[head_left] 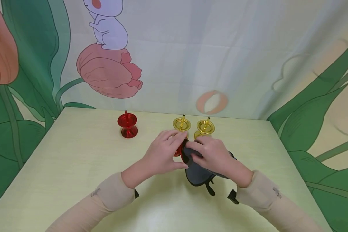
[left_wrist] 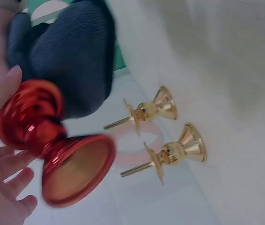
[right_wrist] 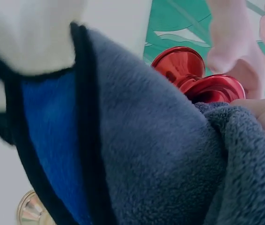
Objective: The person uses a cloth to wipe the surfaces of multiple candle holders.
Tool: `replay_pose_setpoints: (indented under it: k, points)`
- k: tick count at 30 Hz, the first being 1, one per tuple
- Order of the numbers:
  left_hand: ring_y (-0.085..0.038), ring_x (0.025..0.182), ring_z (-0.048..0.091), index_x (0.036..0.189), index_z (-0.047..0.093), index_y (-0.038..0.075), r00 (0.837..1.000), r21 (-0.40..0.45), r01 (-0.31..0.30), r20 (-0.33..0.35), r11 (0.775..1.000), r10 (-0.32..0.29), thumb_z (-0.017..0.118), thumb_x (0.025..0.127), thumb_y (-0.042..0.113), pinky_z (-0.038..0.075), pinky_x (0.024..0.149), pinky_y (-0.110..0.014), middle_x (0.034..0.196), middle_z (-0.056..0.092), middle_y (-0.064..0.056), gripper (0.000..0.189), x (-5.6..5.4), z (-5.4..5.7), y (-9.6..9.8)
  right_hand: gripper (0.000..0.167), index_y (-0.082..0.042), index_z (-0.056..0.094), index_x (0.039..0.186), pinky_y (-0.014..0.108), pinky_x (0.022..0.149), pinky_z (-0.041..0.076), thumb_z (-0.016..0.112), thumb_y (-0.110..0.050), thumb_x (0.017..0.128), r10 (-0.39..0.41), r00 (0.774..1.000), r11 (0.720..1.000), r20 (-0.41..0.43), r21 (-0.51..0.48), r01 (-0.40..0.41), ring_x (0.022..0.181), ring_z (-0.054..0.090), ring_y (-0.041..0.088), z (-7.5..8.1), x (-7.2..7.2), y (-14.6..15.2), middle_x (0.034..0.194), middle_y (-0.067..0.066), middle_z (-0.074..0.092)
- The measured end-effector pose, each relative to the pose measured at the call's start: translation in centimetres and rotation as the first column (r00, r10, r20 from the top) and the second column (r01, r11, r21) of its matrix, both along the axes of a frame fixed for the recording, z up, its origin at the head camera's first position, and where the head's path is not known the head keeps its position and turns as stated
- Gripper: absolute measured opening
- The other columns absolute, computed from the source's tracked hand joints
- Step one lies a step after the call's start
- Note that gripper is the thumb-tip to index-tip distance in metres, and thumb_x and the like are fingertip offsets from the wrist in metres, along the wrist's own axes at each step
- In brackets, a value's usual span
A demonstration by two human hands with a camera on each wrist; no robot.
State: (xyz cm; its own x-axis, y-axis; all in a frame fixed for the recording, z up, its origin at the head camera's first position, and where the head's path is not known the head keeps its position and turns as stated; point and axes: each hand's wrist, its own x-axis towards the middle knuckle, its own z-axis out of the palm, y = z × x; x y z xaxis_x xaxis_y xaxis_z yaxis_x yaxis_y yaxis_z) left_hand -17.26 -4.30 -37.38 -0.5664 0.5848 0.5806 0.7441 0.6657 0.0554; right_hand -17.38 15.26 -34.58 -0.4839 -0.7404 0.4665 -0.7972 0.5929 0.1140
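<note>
Head view: the left hand point(head_left: 165, 152), thumb and fingers apart, grips a shiny red metallic goblet-shaped holder point(head_left: 178, 151); the right hand point(head_left: 213, 152), fingers curled, pinches a black-edged grey plush cloth point(head_left: 198, 172). Left wrist: the holder tilts. Right wrist: cloth partly hides its rim.

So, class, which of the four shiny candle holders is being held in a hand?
The red metallic, double-flared holder in the left hand; the other red one and both gold ones stand on the pale table.
</note>
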Motion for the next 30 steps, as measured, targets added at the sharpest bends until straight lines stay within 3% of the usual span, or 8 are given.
replay_pose_setpoints:
  k: [3, 7, 10, 13, 16, 21, 26, 30]
  points:
    - [-0.019, 0.115, 0.045, 0.13, 0.042, 0.007, 0.986, -0.029, 0.023, 0.167, 0.999, -0.018, 0.072, 0.059, 0.057, 0.035, 0.099, -0.033, 0.118, 0.056, 0.0, 0.091, -0.4, 0.7, -0.3, 0.021, -0.017, 0.064, 0.09, 0.023, 0.046, 0.042, 0.069, -0.015, 0.069, 0.023, 1.0, 1.0, -0.014, 0.004, -0.023, 0.061, 0.052, 0.013, -0.3, -0.1, 0.2, 0.074, 0.0, 0.058]
    - [-0.018, 0.112, 0.048, 0.132, 0.04, 0.007, 0.918, -0.039, 0.076, 0.393, 0.996, -0.055, 0.072, 0.062, 0.053, 0.04, 0.095, -0.031, 0.118, 0.056, -0.001, 0.09, -0.7, 1.5, -0.5, 0.023, -0.016, 0.064, 0.091, 0.023, 0.047, 0.044, 0.068, -0.014, 0.069, 0.076, 0.997, 0.997, -0.02, -0.011, -0.076, 0.063, 0.053, 0.012, -0.8, -0.3, 0.2, 0.076, 0.0, 0.059]
    - [-0.016, 0.11, 0.05, 0.131, 0.042, 0.006, 0.894, -0.024, 0.079, 0.445, 0.997, -0.06, 0.073, 0.062, 0.051, 0.045, 0.09, -0.028, 0.12, 0.055, -0.003, 0.088, -0.7, 1.5, -0.4, 0.023, -0.015, 0.065, 0.092, 0.023, 0.048, 0.045, 0.068, -0.015, 0.069, 0.09, 0.996, 0.996, -0.017, -0.028, -0.09, 0.064, 0.054, 0.012, -1.0, -0.4, 0.1, 0.077, 0.001, 0.059]
    - [-0.017, 0.11, 0.05, 0.126, 0.046, 0.006, 0.945, -0.002, 0.064, 0.322, 0.998, -0.06, 0.075, 0.06, 0.049, 0.047, 0.086, -0.027, 0.119, 0.056, -0.003, 0.085, -0.5, 1.0, -0.2, 0.022, -0.014, 0.065, 0.092, 0.023, 0.048, 0.045, 0.068, -0.015, 0.07, 0.059, 0.998, 0.997, 0.001, -0.046, -0.059, 0.064, 0.055, 0.012, -0.9, -0.4, 0.0, 0.078, 0.001, 0.06]
    - [-0.018, 0.109, 0.051, 0.121, 0.05, 0.004, 0.998, -0.001, 0.044, 0.055, 0.999, -0.044, 0.077, 0.058, 0.049, 0.048, 0.086, -0.026, 0.117, 0.058, -0.004, 0.082, -0.3, 0.4, 0.0, 0.023, -0.013, 0.065, 0.093, 0.022, 0.048, 0.043, 0.068, -0.016, 0.071, 0.008, 0.999, 0.998, 0.046, -0.069, -0.005, 0.06, 0.05, 0.012, -0.7, -0.3, -0.1, 0.073, 0.0, 0.056]
    - [-0.02, 0.11, 0.05, 0.121, 0.051, 0.002, 0.977, 0.003, 0.013, -0.213, 1.0, -0.012, 0.075, 0.057, 0.053, 0.042, 0.095, -0.028, 0.118, 0.058, -0.007, 0.086, 0.0, -0.4, 0.1, 0.023, -0.012, 0.066, 0.094, 0.022, 0.049, 0.039, 0.068, -0.016, 0.071, -0.02, 0.995, 0.995, 0.098, -0.094, 0.029, 0.057, 0.045, 0.011, -0.5, -0.3, -0.1, 0.069, -0.001, 0.053]
    - [-0.018, 0.113, 0.047, 0.128, 0.045, 0.006, 0.999, 0.024, 0.046, 0.012, 0.999, -0.047, 0.072, 0.057, 0.058, 0.039, 0.096, -0.031, 0.119, 0.057, -0.002, 0.092, -0.2, 0.1, -0.5, 0.023, -0.012, 0.066, 0.092, 0.023, 0.05, 0.044, 0.069, -0.016, 0.069, 0.025, 0.998, 0.997, 0.058, -0.075, -0.02, 0.063, 0.052, 0.012, -0.7, -0.4, 0.2, 0.077, 0.001, 0.059]
    - [-0.019, 0.114, 0.048, 0.132, 0.04, 0.006, 0.961, -0.008, 0.091, 0.263, 0.996, -0.086, 0.072, 0.058, 0.056, 0.037, 0.098, -0.033, 0.121, 0.056, -0.002, 0.095, -0.6, 1.1, -0.9, 0.024, -0.012, 0.066, 0.091, 0.024, 0.053, 0.047, 0.069, -0.016, 0.068, 0.088, 0.996, 0.994, 0.021, -0.066, -0.087, 0.067, 0.055, 0.012, -0.9, -0.4, 0.2, 0.079, 0.001, 0.06]
